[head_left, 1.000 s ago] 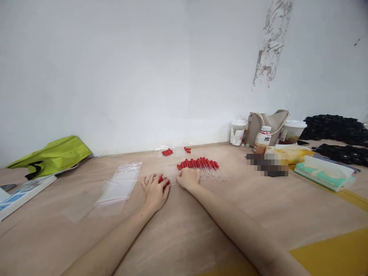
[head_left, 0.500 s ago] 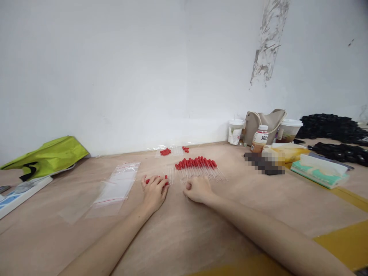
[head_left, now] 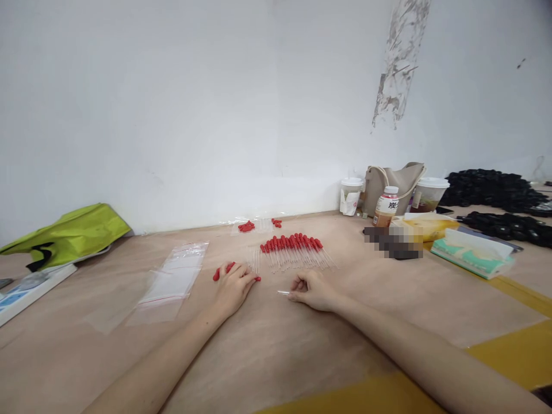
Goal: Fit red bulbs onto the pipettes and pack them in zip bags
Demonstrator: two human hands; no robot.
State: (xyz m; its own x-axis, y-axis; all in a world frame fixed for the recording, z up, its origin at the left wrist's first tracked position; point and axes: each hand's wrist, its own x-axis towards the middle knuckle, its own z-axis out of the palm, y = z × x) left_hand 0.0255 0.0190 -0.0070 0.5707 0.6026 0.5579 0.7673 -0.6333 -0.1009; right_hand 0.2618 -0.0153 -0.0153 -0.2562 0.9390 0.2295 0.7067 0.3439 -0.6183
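My left hand (head_left: 234, 286) rests on the table with its thumb and forefinger closed on a red rubber bulb (head_left: 257, 279). More red bulbs (head_left: 224, 270) lie under and beside its other fingers. To the right, my right hand (head_left: 314, 288) pinches a thin clear glass dropper tube (head_left: 283, 292), whose free end points left toward the bulb, apart from it. Beyond my hands lies a row of droppers (head_left: 293, 244), red bulbs at the far end and glass tubes toward me. Several bare glass tubes (head_left: 255, 261) lie just left of that row.
Near the wall, more red bulbs (head_left: 246, 226) sit with tubes on clear plastic. Zip bags (head_left: 172, 276) lie on the left, by a green bag (head_left: 81, 230). At right stand a drink bottle (head_left: 386, 207), cups (head_left: 351, 195) and a tissue pack (head_left: 472, 253).
My right hand has drawn back toward me and right, away from the row, and a glass tube now shows in its fingers. My left hand's fingertips now hold a bulb lower and further right.
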